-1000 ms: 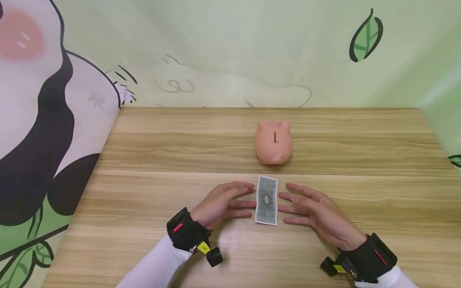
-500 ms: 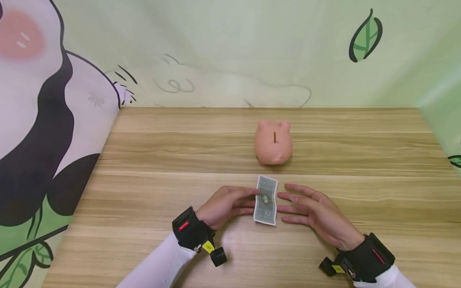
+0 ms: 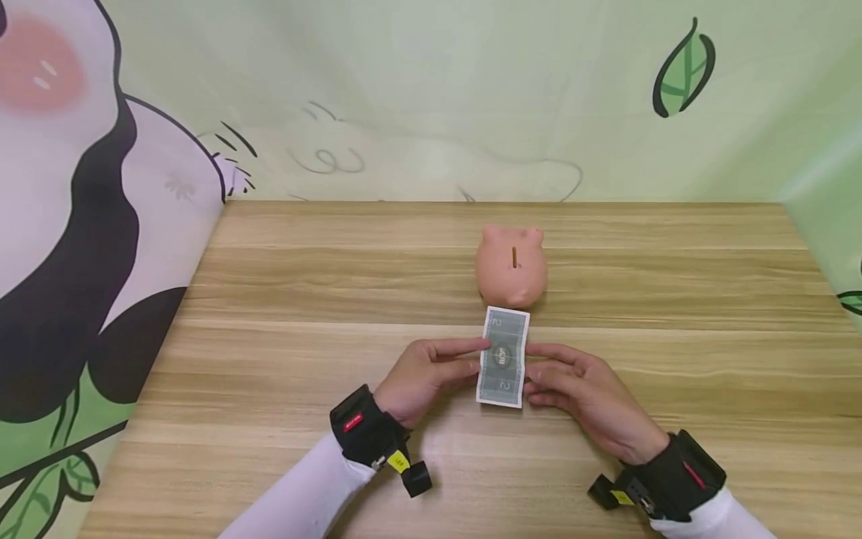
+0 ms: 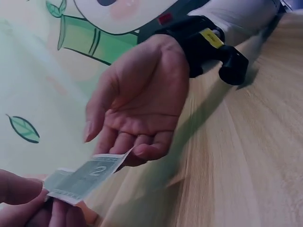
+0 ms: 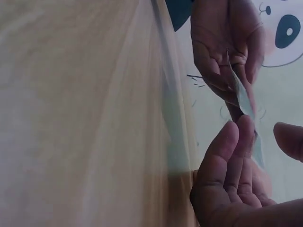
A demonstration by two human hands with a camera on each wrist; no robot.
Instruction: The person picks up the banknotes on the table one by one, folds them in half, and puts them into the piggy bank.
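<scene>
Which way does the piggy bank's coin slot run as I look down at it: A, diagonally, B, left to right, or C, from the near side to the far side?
C: in the head view the slot on the piggy bank shows as a short line running from near to far, in line with the banknote held just in front of it.

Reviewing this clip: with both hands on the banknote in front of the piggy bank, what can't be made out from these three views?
- Underside of the banknote: hidden in every view.
- Fingertips of the left hand and right hand under the note: covered by it in the head view.
- Piggy bank: its face is turned away in the head view; absent from the right wrist view.
- Note's print: too small in the head view, edge-on in the right wrist view.
- Table in the right wrist view: blurred.
</scene>
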